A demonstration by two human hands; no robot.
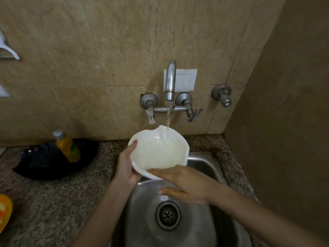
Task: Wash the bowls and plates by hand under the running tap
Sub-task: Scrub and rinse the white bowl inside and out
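The white bowl (pixel 158 152) hangs over the sink's (pixel 194 227) back edge, tipped toward the person, with the tap (pixel 170 81) running into its far side. The left hand (pixel 127 166) grips its left rim. The right hand (pixel 185 184), fingers straight, lies along the near rim, likeliest to rub inside.

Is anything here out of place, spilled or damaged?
Only the yellow bottle: it leans tilted inside the black dish on the counter, left of the sink. Nothing looks spilled or broken.
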